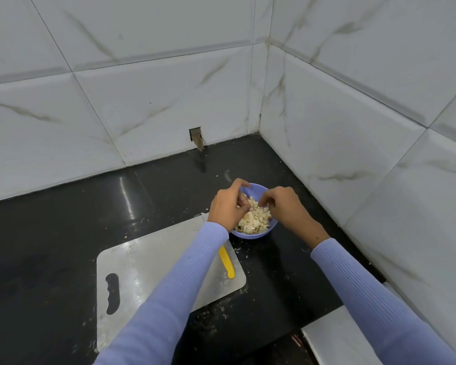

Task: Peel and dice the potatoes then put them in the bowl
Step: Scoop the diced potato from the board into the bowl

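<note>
Where the black counter runs into the tiled corner, the bowl sits just past the far right corner of the cutting board, heaped with pale potato cubes. Both hands meet over it. The left hand has its fingers curled in over the heap near the left rim, seemingly pinching or shedding a few cubes, though what it holds is too small to make out. The right hand has its fingertips drawn together just above the cubes; whether they pinch a piece I cannot tell. A knife with a yellow handle lies on the right side of the board, its blade hidden under the left sleeve. The board looks bare apart from smears, and crumbs dot the counter around it.

This looks like the last of the transfer. To finish it well, rub the fingers together low inside the bowl so stuck bits fall in rather than over the rim, keeping the left forearm off the knife.
</note>
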The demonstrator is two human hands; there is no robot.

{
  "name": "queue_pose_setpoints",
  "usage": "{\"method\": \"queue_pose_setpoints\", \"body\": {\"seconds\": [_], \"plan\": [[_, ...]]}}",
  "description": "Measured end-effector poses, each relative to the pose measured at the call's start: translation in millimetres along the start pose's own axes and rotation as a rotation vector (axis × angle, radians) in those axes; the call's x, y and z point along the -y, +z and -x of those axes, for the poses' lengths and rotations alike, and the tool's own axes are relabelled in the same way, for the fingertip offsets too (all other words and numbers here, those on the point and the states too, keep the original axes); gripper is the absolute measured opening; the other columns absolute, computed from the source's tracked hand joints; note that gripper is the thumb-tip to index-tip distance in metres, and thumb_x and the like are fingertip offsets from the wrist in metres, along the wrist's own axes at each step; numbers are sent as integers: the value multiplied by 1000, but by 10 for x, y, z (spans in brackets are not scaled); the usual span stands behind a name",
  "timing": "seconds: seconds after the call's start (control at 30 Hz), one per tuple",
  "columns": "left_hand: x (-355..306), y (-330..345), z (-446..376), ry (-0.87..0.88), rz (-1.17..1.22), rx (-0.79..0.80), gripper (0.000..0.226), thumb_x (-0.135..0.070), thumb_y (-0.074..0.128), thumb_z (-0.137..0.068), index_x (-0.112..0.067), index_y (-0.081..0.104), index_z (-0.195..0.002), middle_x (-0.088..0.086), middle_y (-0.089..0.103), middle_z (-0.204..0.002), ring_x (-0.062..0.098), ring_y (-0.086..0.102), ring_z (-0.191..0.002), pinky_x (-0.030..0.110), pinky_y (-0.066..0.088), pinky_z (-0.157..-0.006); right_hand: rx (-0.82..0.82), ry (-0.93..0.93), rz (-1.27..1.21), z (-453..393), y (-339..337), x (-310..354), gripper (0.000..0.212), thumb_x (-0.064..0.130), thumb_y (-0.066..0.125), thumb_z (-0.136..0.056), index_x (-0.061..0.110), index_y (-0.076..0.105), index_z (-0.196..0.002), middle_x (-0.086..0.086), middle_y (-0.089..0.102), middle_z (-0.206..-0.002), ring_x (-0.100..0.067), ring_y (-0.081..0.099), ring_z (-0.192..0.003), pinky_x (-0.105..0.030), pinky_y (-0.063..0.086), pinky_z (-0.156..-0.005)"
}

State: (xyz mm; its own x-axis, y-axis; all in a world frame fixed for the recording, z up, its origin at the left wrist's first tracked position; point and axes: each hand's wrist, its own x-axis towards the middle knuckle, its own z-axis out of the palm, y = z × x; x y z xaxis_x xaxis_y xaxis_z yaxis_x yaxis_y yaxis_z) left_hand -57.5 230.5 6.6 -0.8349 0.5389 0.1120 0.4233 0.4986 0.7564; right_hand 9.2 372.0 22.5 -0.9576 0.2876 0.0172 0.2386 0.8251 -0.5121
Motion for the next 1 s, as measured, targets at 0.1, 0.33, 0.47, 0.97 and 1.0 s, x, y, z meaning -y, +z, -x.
{"method": "queue_pose_setpoints", "body": {"seconds": [0.1,0.33,0.47,0.97,1.0], "plan": [[0,-2,42,36,-29,-11,49,-3,77,-72,-23,55,-112,-1,64,-84,17,62,-78,39,55,-76,-170,-2,-89,47,59,5,6,9,66,-86,9,70,-91,-6,69,-90,-14,64,-78,-27,55,-79],[88,-112,279,42,129,-93,37,11,62,-79,-17,67,-103,-4,66,-85,3,62,-78,18,52,-74,-190,-54,-209,245,239,166,15,-2,60,-85,8,72,-87,-5,71,-84,-16,66,-77,-24,54,-74],[231,-303,579,-19,244,-197,24,9,65,-79,-11,71,-91,-5,69,-80,0,63,-73,11,48,-68,-214,-134,-450,475,431,427,18,-5,59,-85,10,68,-80,1,69,-78,-7,65,-74,-19,53,-67],[1080,-669,1711,-484,258,-420,28,8,61,-84,-19,70,-85,-10,69,-88,5,64,-86,4,43,-72,427,-401,126,844,1725,977,58,26,26,-103,7,1,-151,-9,-14,-158,-21,-11,-147,-36,-2,-120],[1081,-666,1708,-488,260,-416,28,8,61,-84,-19,69,-85,-10,69,-88,7,64,-86,4,43,-71,395,-492,139,870,1742,975,53,24,20,-102,9,11,-151,-9,-4,-159,-21,-3,-147,-36,3,-121]]}}
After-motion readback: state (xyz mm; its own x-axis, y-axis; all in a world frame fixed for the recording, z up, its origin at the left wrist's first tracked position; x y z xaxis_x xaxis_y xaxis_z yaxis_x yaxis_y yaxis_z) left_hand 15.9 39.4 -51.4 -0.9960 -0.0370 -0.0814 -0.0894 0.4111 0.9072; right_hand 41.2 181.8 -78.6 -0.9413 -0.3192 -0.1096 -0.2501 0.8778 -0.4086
